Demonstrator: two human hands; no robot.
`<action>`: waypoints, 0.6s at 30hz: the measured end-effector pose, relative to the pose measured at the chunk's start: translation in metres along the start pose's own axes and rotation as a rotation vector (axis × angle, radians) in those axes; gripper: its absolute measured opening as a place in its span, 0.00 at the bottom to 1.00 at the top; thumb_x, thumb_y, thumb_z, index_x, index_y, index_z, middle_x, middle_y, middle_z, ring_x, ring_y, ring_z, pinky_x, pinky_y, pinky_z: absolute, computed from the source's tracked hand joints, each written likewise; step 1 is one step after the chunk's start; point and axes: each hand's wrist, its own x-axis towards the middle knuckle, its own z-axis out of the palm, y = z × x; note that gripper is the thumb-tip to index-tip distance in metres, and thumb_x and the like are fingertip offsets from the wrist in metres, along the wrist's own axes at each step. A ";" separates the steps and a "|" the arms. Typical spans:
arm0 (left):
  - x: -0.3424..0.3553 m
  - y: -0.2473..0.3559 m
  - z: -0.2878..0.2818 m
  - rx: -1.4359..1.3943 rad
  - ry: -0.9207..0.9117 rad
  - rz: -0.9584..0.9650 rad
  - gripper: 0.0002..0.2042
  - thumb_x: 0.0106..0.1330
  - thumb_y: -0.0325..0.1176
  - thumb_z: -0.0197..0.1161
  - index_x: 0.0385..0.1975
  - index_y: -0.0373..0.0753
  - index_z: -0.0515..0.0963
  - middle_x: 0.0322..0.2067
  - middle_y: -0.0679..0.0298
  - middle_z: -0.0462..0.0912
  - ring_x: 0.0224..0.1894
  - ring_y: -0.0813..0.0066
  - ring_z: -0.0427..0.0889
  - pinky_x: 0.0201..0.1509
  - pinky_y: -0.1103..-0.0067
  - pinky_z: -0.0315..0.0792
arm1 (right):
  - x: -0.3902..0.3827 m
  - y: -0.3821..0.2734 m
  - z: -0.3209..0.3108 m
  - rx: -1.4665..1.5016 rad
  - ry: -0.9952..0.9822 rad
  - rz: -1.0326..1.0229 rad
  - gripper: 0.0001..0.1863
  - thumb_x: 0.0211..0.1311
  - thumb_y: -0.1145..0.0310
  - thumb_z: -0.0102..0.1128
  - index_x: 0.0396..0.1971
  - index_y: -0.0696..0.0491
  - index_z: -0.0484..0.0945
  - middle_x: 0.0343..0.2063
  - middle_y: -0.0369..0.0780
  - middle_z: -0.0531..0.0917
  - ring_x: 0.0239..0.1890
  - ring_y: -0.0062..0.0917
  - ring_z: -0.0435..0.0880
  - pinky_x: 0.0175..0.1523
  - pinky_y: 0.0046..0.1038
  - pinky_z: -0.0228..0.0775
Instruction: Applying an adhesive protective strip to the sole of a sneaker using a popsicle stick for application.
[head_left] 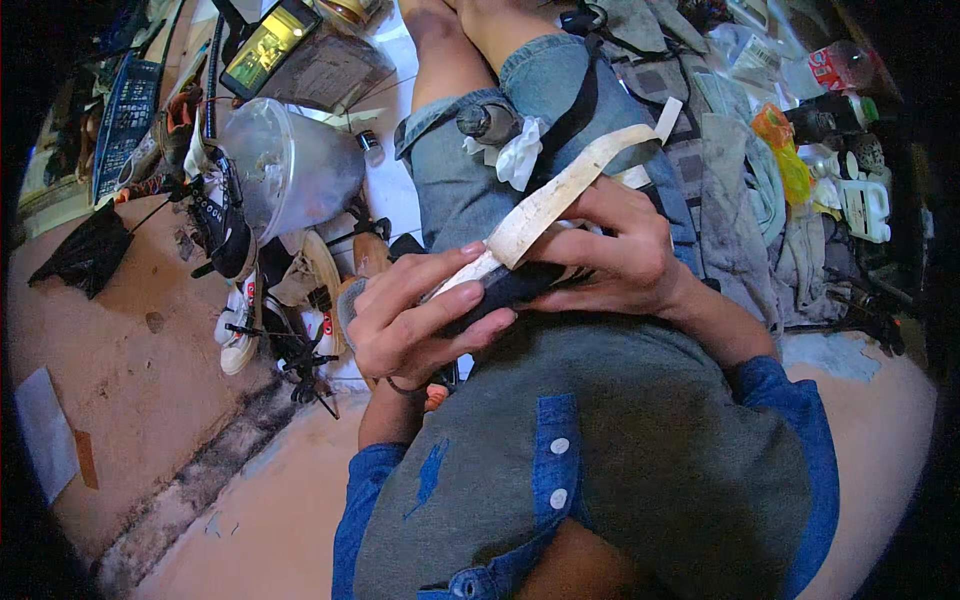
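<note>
Both hands hold a dark shoe [510, 289] above my lap, close to my shirt. A long off-white rubber strip [555, 201] stands away from the shoe's edge, curving up toward my knees with its far end free. My left hand [425, 312] is closed round one end of the shoe, fingers pressed along the strip's attached part. Bent round the other end, my right hand [615, 250] grips the shoe beneath the loose strip; some of its fingertips are hidden. On my thighs lie a dark, rounded container [489, 121] and a crumpled white tissue [520, 155].
To the left stand a clear plastic tub [300, 165], a dark sneaker [225, 225] and a white sneaker [240, 335]. A lit phone [270, 48] leans beyond the tub. Grey cloth [735, 200], a white jug [865, 211] and a yellow-orange bag [785, 155] lie right.
</note>
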 end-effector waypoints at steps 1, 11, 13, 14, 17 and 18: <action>-0.001 -0.002 0.001 -0.003 0.020 0.030 0.20 0.48 0.33 0.80 0.40 0.40 0.79 0.40 0.47 0.86 0.31 0.62 0.87 0.30 0.77 0.78 | 0.000 0.001 0.000 -0.001 0.013 -0.002 0.25 0.37 0.63 0.76 0.42 0.48 0.83 0.40 0.37 0.82 0.40 0.35 0.82 0.45 0.34 0.73; 0.015 -0.001 0.010 0.068 0.094 0.017 0.24 0.48 0.34 0.81 0.42 0.41 0.75 0.37 0.46 0.86 0.31 0.62 0.87 0.29 0.78 0.79 | 0.006 0.001 -0.007 -0.033 -0.042 0.033 0.27 0.43 0.62 0.75 0.48 0.48 0.82 0.42 0.40 0.80 0.42 0.36 0.81 0.47 0.34 0.74; 0.015 -0.001 0.013 0.088 0.136 -0.025 0.21 0.47 0.32 0.81 0.38 0.39 0.77 0.36 0.45 0.86 0.32 0.61 0.88 0.31 0.76 0.80 | 0.009 0.000 -0.006 -0.065 -0.095 0.051 0.31 0.45 0.63 0.74 0.54 0.46 0.78 0.44 0.41 0.78 0.44 0.37 0.81 0.48 0.35 0.74; 0.014 -0.001 0.013 0.090 0.138 -0.024 0.21 0.47 0.32 0.81 0.38 0.39 0.77 0.36 0.45 0.86 0.32 0.61 0.88 0.31 0.76 0.80 | 0.010 0.000 -0.006 -0.064 -0.095 0.048 0.31 0.45 0.63 0.74 0.54 0.46 0.78 0.44 0.41 0.78 0.44 0.37 0.81 0.48 0.35 0.74; 0.013 0.000 0.014 0.116 0.156 -0.068 0.18 0.47 0.29 0.81 0.35 0.37 0.79 0.36 0.45 0.86 0.34 0.60 0.88 0.32 0.76 0.81 | 0.013 -0.004 -0.008 -0.088 -0.143 0.080 0.33 0.46 0.63 0.73 0.58 0.44 0.76 0.46 0.42 0.77 0.44 0.38 0.80 0.49 0.36 0.74; 0.015 0.001 0.015 0.126 0.174 -0.077 0.18 0.47 0.29 0.80 0.35 0.36 0.79 0.36 0.45 0.86 0.34 0.61 0.88 0.33 0.76 0.81 | 0.015 -0.005 -0.010 -0.097 -0.154 0.084 0.34 0.46 0.63 0.73 0.58 0.44 0.75 0.46 0.42 0.77 0.44 0.38 0.80 0.49 0.37 0.74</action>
